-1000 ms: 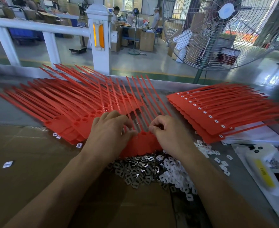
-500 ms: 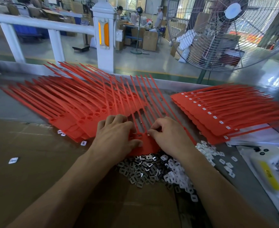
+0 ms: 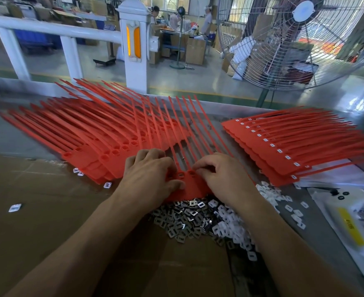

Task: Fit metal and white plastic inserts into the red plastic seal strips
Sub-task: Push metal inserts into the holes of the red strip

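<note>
Both hands (image 3: pixel 187 176) hiding strip heads (image 3: pixel 186 175)

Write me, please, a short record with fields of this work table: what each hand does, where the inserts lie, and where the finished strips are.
left hand: rests on red strip heads, thumb pressing down
right hand: fingers curled at a strip head's socket
strip in work: between both hands
metal inserts: loose pile near the wrists
white inserts: pile right of the metal ones
finished strips: stacked at right, white inserts fitted
unfilled strips: fanned at left
</note>
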Motion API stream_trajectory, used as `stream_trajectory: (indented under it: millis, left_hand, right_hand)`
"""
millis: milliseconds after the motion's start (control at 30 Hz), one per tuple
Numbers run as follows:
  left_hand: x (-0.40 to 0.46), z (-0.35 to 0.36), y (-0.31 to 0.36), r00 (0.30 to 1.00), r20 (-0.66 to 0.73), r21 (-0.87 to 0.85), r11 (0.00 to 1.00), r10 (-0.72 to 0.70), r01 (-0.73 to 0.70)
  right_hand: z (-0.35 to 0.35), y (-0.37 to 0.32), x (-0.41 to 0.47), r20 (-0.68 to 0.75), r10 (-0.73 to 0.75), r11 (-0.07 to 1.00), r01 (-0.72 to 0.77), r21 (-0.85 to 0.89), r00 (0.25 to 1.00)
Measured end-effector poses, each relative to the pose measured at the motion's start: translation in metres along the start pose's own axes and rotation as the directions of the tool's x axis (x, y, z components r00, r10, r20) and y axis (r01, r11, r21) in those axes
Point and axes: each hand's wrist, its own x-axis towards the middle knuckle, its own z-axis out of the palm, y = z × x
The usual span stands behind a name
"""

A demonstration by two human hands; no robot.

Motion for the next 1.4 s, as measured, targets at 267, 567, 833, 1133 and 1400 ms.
stream_trajectory:
  millis: [267,567,833,1133,1400]
  left_hand:
    - [-0.002,-0.004,0.003,1.0,0.009,-0.005,1.0,-0.011,0.011]
    - [-0.002,-0.006,0.005,1.0,0.023,0.003,1.0,-0.012,0.012]
    - [-0.002,-0.007,0.006,0.999,0.035,0.001,1.0,-0.015,0.015]
    - [-0.002,-0.006,0.006,0.999,0.03,-0.012,1.0,-0.015,0.015]
    - [-0.003,-0.006,0.005,1.0,0.015,-0.018,1.0,-0.01,0.01]
  right_hand:
    - [-0.03,-0.002,-0.018,0.278,-0.145,0.984,0.107,0.145,0.95]
    - [-0.03,-0.012,-0.021,0.403,-0.217,0.976,0.202,0.08,0.889]
    - [-0.026,-0.011,-0.023,0.329,-0.179,0.984,0.168,0.061,0.927]
    - [-0.032,-0.003,-0.022,0.259,-0.023,0.974,-0.036,0.222,0.966]
    - [-0.036,-0.005,-0.021,0.241,-0.01,0.965,-0.053,0.257,0.971]
